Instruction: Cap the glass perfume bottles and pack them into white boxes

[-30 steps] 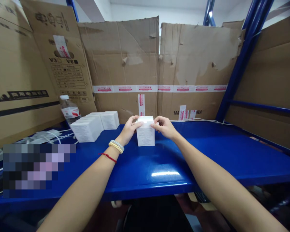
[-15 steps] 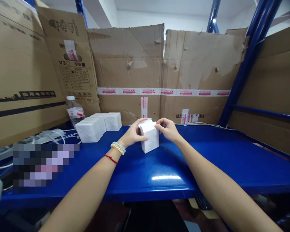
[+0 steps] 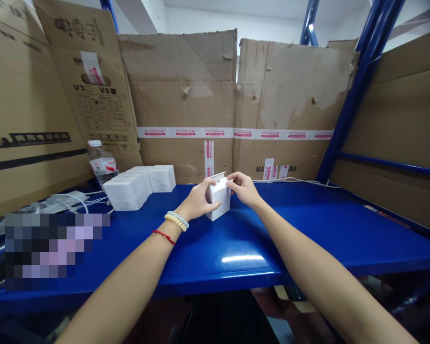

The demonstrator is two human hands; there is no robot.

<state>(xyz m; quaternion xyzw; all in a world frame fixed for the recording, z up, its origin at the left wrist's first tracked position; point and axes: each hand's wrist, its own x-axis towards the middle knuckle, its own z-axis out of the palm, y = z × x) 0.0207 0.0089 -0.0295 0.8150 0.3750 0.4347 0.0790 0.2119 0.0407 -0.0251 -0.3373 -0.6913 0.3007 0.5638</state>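
A small white carton (image 3: pixel 220 203) with fine print on its front stands upright on the blue shelf (image 3: pixel 243 239). Its top is partly open, with a flap raised at the back. My left hand (image 3: pixel 198 198) is closed around the carton's left side, thumb across the front and fingers by the top edge. At the upper right corner, my right hand (image 3: pixel 245 189) pinches the carton near a side flap, its fingertips partly hidden. What lies inside the carton does not show.
Several similar white cartons (image 3: pixel 123 193) stand in rows at the back left, beside a clear plastic bottle (image 3: pixel 103 165). White cables and a power strip (image 3: pixel 62 203) lie left, near a blurred-out patch. Cardboard sheets (image 3: pixel 179 105) wall the back; a blue post (image 3: pixel 347 110) rises on the right.
The view has shifted slightly, so the surroundings sit further left. The carton's top looks more open, its back flap more upright. Both hands stay on the carton.
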